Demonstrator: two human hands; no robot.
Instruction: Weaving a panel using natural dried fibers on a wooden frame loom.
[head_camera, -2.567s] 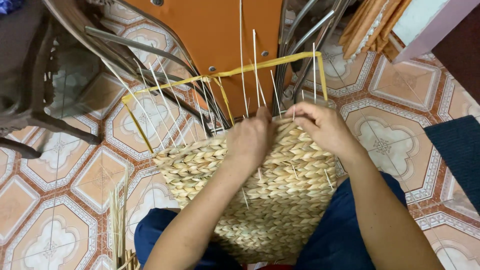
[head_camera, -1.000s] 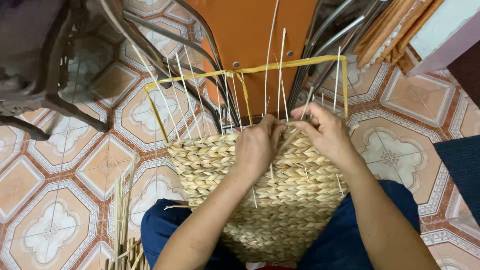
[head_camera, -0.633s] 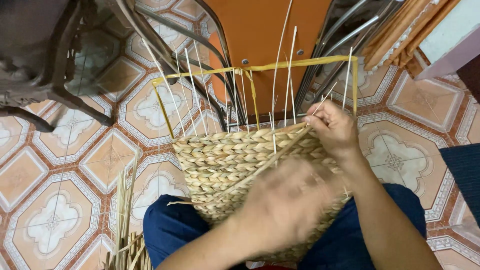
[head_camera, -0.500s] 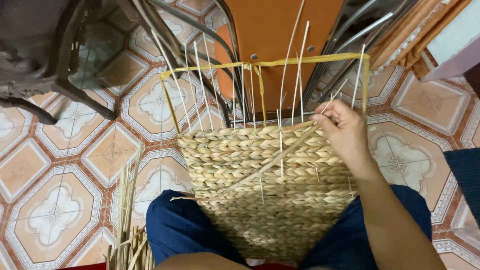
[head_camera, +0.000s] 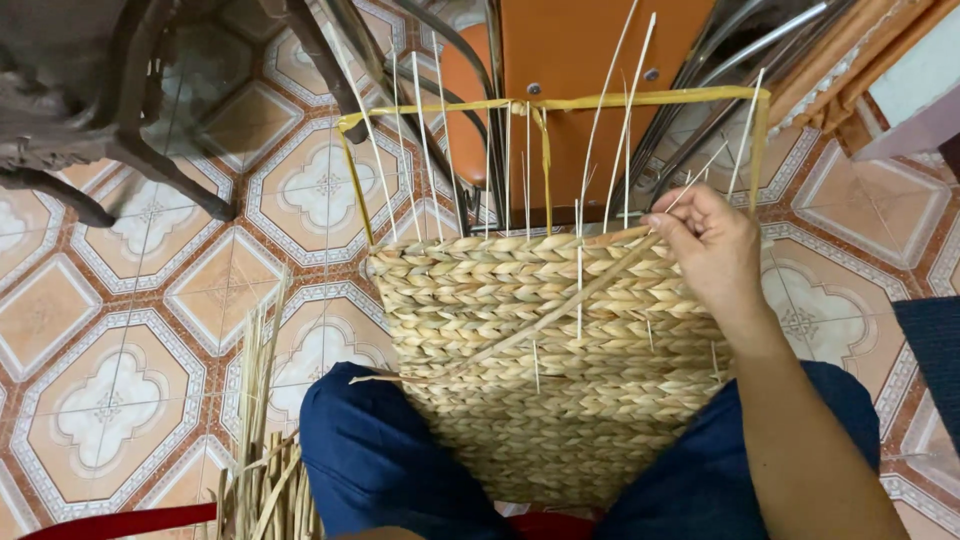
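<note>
Basket (head_camera: 545, 370), half woven from pale straw, rests on the person's lap between two knees in blue trousers (head_camera: 385, 460). Right hand (head_camera: 712, 245) sits at the basket's top right corner, fingers curled and pinched on a long loose strand (head_camera: 520, 335) that runs diagonally down across the woven front to its left side. Left hand is out of view, so its state cannot be told.

Risks, as a judgement: with one hand only on the work, the basket could tilt or slide off the knees; a hard tug on the strand could snap it or loosen the top row; the thin upright stakes (head_camera: 425, 150) may bend or crack if pushed sideways; the yellow frame (head_camera: 620, 100) could skew.

Counts: one basket, one yellow frame, one loose strand in the hand, one hand visible. Upright stakes roughly a dozen, too thin to count exactly. One bundle of spare straw (head_camera: 262, 440) on the tiled floor (head_camera: 110, 400) at lower left. Orange chair (head_camera: 590, 50) with metal legs behind; dark wooden furniture leg (head_camera: 150, 150) upper left.
</note>
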